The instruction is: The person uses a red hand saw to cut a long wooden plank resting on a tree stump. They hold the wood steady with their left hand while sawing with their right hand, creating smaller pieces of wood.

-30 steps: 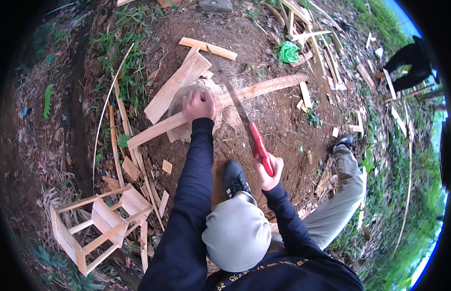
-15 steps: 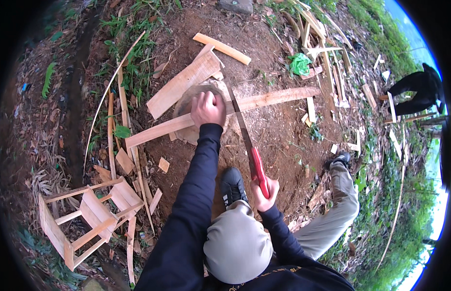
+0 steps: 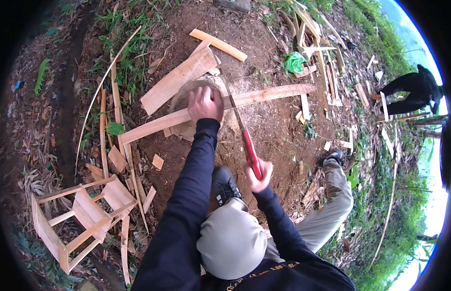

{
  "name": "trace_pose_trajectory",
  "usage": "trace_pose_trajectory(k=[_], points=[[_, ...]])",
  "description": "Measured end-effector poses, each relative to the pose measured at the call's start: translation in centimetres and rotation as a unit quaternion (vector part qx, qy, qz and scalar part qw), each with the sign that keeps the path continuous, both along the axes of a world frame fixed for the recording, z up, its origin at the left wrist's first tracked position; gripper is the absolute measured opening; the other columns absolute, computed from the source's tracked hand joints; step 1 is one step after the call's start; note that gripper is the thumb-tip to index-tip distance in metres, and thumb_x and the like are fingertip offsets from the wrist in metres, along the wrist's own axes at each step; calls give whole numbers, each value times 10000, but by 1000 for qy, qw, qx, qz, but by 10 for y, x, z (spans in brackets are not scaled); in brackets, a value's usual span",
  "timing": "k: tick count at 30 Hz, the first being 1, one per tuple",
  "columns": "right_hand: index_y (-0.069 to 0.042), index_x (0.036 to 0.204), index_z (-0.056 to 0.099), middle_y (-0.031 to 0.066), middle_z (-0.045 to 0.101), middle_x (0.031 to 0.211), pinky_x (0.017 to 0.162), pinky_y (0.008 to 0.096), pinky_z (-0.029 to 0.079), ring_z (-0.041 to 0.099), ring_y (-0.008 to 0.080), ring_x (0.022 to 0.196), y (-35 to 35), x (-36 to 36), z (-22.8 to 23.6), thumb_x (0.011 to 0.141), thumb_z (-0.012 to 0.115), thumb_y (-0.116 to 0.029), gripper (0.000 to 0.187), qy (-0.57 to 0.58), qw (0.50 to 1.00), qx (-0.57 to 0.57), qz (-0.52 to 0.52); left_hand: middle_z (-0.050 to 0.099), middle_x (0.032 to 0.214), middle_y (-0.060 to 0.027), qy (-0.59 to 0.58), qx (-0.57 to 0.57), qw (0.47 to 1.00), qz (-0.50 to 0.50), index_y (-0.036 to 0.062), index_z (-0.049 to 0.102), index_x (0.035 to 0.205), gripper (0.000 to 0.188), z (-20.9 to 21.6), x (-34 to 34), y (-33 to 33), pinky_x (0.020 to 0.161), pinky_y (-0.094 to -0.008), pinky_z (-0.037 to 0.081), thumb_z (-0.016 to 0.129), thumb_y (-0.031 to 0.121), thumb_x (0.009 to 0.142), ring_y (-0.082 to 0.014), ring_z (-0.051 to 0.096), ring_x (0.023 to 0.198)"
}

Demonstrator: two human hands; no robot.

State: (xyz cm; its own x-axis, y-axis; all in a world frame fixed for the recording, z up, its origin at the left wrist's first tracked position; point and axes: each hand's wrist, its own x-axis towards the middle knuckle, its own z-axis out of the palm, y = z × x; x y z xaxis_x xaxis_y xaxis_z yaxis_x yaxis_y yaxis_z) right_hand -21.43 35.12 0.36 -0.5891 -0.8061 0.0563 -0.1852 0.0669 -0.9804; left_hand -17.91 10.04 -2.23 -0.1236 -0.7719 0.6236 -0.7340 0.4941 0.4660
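Observation:
A long narrow wooden plank (image 3: 269,95) lies across a tree stump (image 3: 179,103). My left hand (image 3: 206,104) is closed over the plank on top of the stump, its fingers curled around the far edge. In my right hand (image 3: 258,175) is the red handle of a handsaw (image 3: 238,118). The saw's blade crosses the plank just right of my left hand, its tip pointing away from me. Behind the stump, a wider board (image 3: 179,80) leans at a slant, touching or nearly touching it.
A small wooden frame with shelves (image 3: 92,213) stands at the lower left. Beyond the stump lies a yellowish strip of wood (image 3: 218,44). Offcuts and a green plastic bag (image 3: 294,63) lie at the upper right. A person in dark clothes (image 3: 412,92) is at the far right.
My right hand has pushed the saw forward, so its handle is closer to the plank. My left hand stays on the plank. The whole view has shifted slightly.

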Motion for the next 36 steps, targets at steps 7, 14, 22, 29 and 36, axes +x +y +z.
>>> trace_pose_trajectory(k=[7, 14, 22, 29, 36], points=[[-33, 669, 559, 61, 476, 513, 452, 319, 397, 495, 149, 425, 53, 25, -6, 738, 614, -53, 90, 27, 1000, 2, -14, 503, 667, -63, -19, 2, 1000, 12, 105, 444, 614, 275, 1, 8, 1, 601, -465, 441, 620, 161, 817, -317, 530, 668], [-20, 683, 547, 57, 459, 510, 447, 310, 374, 453, 113, 437, -8, 13, -7, 787, 637, -83, 152, 6, 1000, 2, -14, 536, 676, -69, -2, -4, 1000, 2, 98, 479, 606, 249, -3, 5, -7, 609, -473, 447, 611, 161, 807, -328, 540, 679], [-52, 663, 529, 66, 487, 519, 459, 333, 419, 515, 208, 419, 52, 26, -24, 719, 605, -77, 98, 51, 999, -4, 2, 553, 723, -75, -34, 2, 999, 16, 112, 525, 672, 195, -3, 5, -6, 625, -445, 478, 660, 158, 804, -320, 560, 689], [-34, 706, 577, 33, 495, 539, 484, 289, 418, 502, 127, 460, 45, -13, -1, 760, 675, -91, 126, 41, 999, 26, 0, 549, 702, -59, -31, -5, 998, 52, 127, 496, 644, 231, -4, 1, -10, 612, -442, 478, 645, 161, 818, -299, 575, 710], [-34, 850, 630, 20, 568, 587, 494, 262, 424, 545, 116, 483, 63, -19, 12, 781, 787, -119, 191, 134, 987, -81, -19, 530, 698, -68, -22, -12, 1000, 13, 125, 437, 634, 279, -4, 4, -12, 600, -466, 459, 639, 171, 821, -312, 565, 708]])
